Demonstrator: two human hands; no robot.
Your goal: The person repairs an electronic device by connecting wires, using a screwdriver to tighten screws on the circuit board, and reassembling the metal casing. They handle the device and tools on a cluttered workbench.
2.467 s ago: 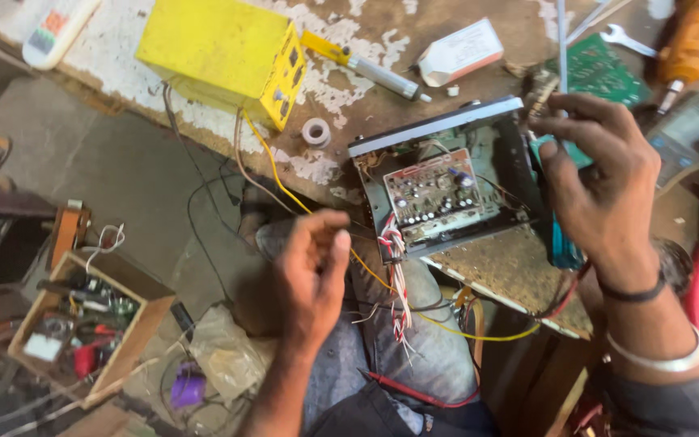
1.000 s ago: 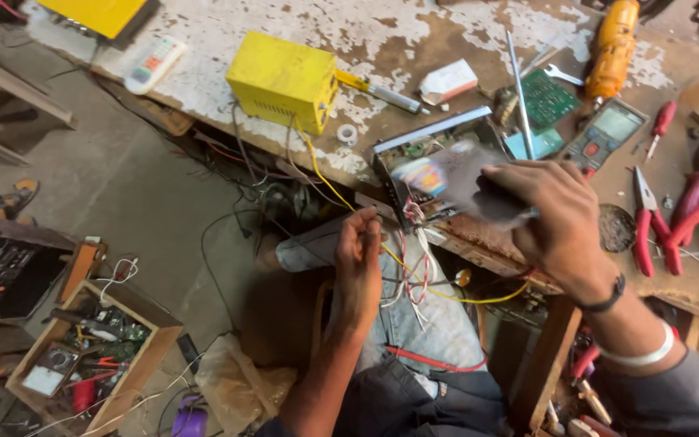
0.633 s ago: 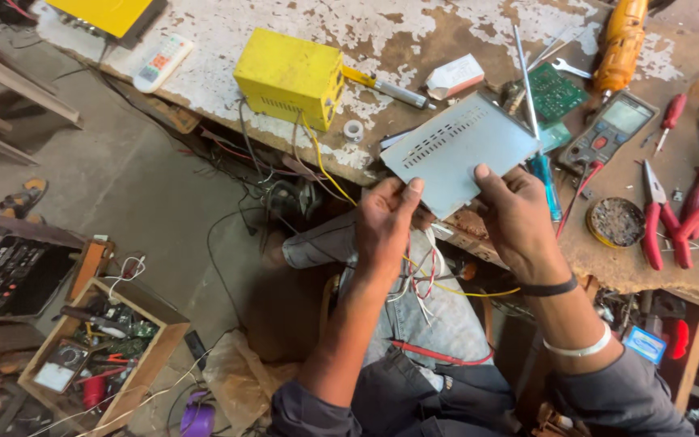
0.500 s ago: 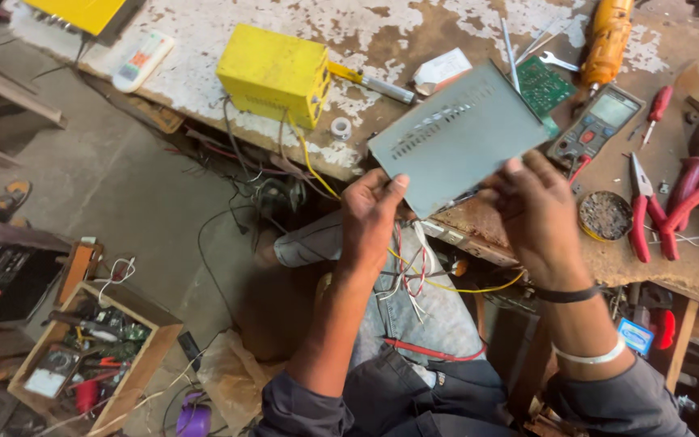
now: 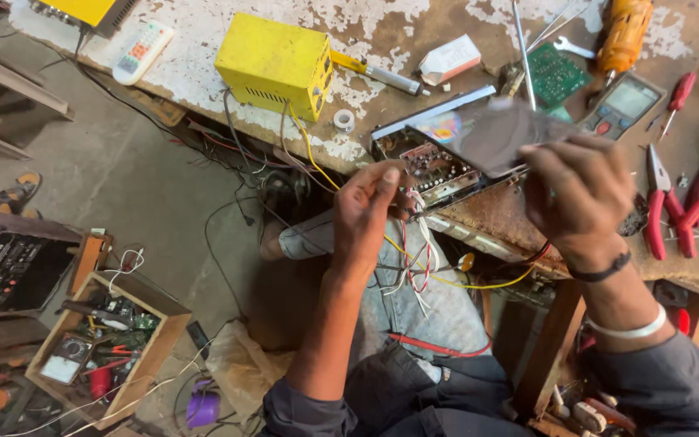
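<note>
An open electronic chassis [image 5: 430,166] with a circuit board inside sits at the workbench's front edge. A blurred grey metal cover plate [image 5: 499,137] lies tilted over it, gripped by my right hand [image 5: 580,194] along its right side. My left hand [image 5: 366,214] is at the chassis's lower left corner, its fingers pinching a bundle of coloured wires [image 5: 414,259] that hang down over my lap. A yellow wire [image 5: 446,279] loops below the chassis.
A yellow metal box [image 5: 273,65], a multimeter [image 5: 629,101], a green circuit board [image 5: 556,73], red pliers [image 5: 673,210] and an orange drill [image 5: 620,32] lie on the worn bench [image 5: 204,32]. A wooden box of parts [image 5: 103,344] and a black amplifier [image 5: 6,271] stand on the floor at the left.
The grey cover, held up flat in both hands half a second ago, has come down over the chassis. My left hand has left it and now holds the wires.
</note>
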